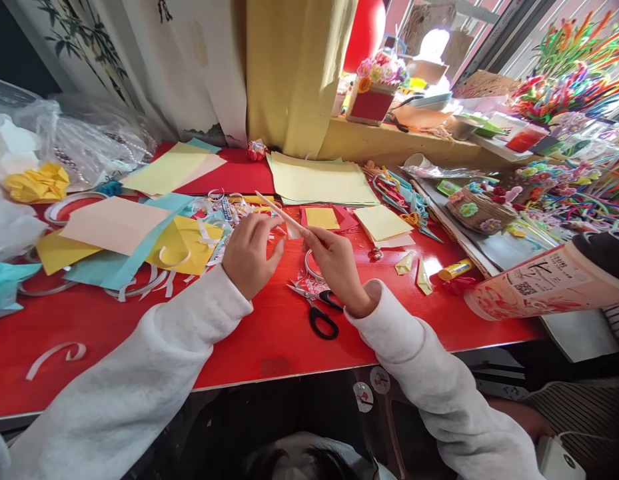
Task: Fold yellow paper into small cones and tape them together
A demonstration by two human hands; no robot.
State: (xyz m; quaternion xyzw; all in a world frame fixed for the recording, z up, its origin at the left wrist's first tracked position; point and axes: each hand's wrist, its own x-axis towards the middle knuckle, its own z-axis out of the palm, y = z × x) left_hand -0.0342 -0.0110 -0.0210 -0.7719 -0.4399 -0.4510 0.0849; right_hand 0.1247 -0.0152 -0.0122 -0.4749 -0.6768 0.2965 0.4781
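Between the fingers and thumb of my right hand (334, 257), which is closed, is one end of a thin pale pink paper strip (284, 215); it slants up to the left. My left hand (253, 252) is beside the strip, thumb apart from its curved fingers; whether a fingertip touches the paper I cannot tell. Black-handled scissors (322, 321) lie on the red table (249, 357) below my hands, blades partly apart. Behind them sits a ring of clear tape (313, 267), partly covered by my right hand.
Coloured paper sheets (116, 223) and curled scraps spread at left. Pale yellow sheets (322, 180) lie at the back. At right are small folded paper pieces (423, 277), a glue stick (455, 269), a drink cup (544, 283) and a decorated basket (482, 208). A person's hand shows at lower right.
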